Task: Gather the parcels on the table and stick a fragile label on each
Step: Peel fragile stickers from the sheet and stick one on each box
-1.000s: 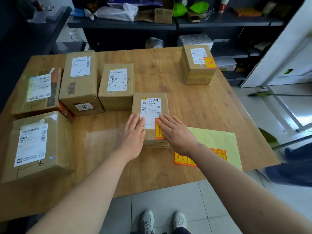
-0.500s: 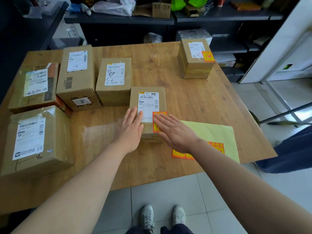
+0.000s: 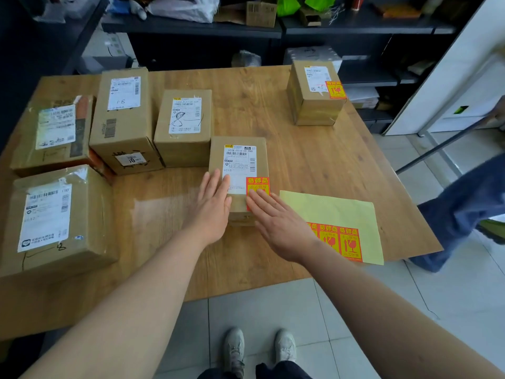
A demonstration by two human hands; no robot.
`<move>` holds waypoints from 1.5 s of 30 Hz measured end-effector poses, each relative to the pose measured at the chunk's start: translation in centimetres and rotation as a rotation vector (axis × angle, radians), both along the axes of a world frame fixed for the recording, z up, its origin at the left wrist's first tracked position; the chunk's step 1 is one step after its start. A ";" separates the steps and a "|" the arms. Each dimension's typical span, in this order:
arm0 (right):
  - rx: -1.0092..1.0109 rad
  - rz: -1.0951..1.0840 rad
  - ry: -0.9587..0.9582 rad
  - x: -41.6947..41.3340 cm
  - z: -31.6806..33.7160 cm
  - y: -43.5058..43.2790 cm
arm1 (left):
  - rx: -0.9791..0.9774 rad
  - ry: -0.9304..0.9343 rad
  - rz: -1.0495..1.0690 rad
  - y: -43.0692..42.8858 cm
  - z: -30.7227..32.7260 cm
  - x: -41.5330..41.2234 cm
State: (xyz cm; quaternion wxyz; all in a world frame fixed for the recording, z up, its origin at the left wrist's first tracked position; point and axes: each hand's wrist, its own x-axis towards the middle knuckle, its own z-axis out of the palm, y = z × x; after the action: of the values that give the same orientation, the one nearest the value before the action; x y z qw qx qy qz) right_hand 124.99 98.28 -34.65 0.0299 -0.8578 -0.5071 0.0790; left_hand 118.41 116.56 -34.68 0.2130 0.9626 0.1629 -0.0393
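A small cardboard parcel lies mid-table with a red-and-yellow fragile label on its near right corner. My left hand rests flat on the parcel's near left part, fingers straight. My right hand lies flat with its fingertips on the lower part of that label. A yellow backing sheet with three fragile labels lies right of the parcel. Another parcel at the far right carries a fragile label. Several unlabelled parcels sit to the left.
The wooden table ends just before my feet. Dark shelves with bags and boxes stand behind it. Another person's leg in blue trousers is at the table's right edge, beside a metal bar.
My right hand has slid back toward me along the fragile label, uncovering its upper part. The left hand stays on the parcel. A person's leg has come into view on the right.
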 end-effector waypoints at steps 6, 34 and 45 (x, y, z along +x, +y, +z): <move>0.036 -0.191 0.105 0.7 0.7 -1.6 | -0.064 -0.022 0.111 -0.7 0.6 -0.4; 0.635 -0.617 0.372 19.2 11.2 2.1 | -0.227 -0.228 0.253 1.9 9.6 16.3; 0.462 -0.621 0.411 32.9 8.1 7.6 | -0.224 -0.118 0.304 6.7 6.8 30.3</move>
State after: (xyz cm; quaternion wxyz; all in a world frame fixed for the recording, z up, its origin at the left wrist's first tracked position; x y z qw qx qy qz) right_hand 157.91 105.92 -26.51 0.3435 -0.9068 -0.2130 0.1199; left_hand 148.66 123.25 -27.85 0.3312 0.8979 0.2883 0.0320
